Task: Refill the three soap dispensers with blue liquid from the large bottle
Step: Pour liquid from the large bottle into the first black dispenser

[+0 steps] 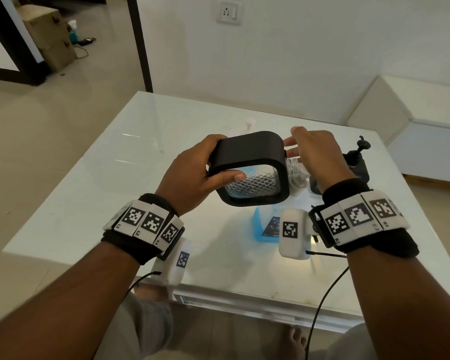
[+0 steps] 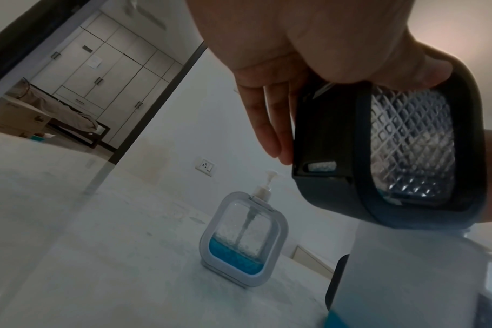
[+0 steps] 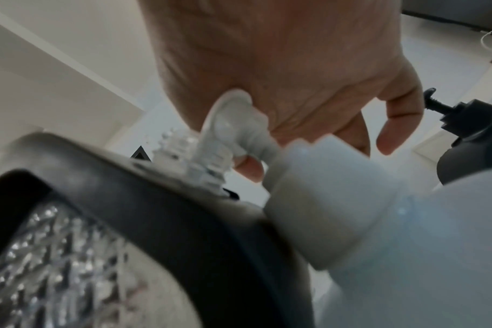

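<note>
I held the black-framed dispenser (image 1: 247,154) tipped on its side above the table (image 1: 151,120), my left hand (image 1: 190,175) wrapped round its frame with the thumb on the patterned clear face, I think to bring its neck toward my right hand (image 1: 315,157). That hand hovered at the neck with fingers loosely spread, a pale pump part (image 3: 233,124) against my palm, though whether I truly gripped it I cannot tell. The large bottle (image 1: 264,224) of blue liquid stood just below, the white-framed dispenser (image 2: 243,239) and a dark one (image 1: 356,162) waited on the table.
</note>
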### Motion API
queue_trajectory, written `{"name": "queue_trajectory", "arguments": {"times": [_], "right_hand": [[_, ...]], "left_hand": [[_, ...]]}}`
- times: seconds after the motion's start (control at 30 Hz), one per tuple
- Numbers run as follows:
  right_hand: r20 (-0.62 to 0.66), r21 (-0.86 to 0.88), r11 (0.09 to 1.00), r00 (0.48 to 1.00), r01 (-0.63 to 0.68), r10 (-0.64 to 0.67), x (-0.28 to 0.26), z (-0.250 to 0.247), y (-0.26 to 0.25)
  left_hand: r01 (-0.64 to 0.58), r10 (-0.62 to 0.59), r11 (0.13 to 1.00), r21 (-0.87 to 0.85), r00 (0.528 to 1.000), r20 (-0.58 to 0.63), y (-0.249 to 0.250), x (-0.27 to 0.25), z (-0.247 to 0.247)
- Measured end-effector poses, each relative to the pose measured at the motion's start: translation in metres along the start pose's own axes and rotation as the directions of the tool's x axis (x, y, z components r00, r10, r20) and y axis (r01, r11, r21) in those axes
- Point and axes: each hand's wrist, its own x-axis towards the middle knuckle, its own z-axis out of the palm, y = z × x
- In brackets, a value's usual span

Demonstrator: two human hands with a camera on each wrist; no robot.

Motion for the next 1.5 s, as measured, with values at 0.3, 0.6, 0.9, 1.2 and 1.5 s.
{"name": "queue_trajectory", "arguments": {"times": [0.3, 0.6, 0.9, 1.2, 1.5], "right_hand": [[0.067, -0.174, 0.985, 0.997, -0.017, 0.029, 0.002, 0.002, 0.004], [0.045, -0.081, 0.997, 0.999, -0.012, 0.016, -0.003, 0.006, 0.004], [0.076, -0.051, 0.998, 0.996, -0.042, 0.045, -0.008, 0.003, -0.005], [0.048, -0.031, 0.998, 0.998, -0.048, 0.049, -0.016, 0.004, -0.003], [0.089, 0.0, 0.999, 0.995, -0.042, 0.042, -0.002, -0.001, -0.001]], "left_hand": [[0.008, -0.008, 1.0, 0.01, 1.0, -0.006, 0.001, 0.0, 0.001], [0.025, -0.025, 1.0, -0.002, 1.0, -0.003, 0.002, -0.001, 0.001], [0.006, -0.006, 1.0, 0.006, 1.0, -0.008, -0.001, 0.0, 0.002], [0.021, -0.021, 1.0, -0.011, 1.0, -0.013, 0.002, 0.0, 0.003], [-0.001, 0.001, 1.0, 0.011, 1.0, 0.005, 0.001, 0.0, 0.0]]}}
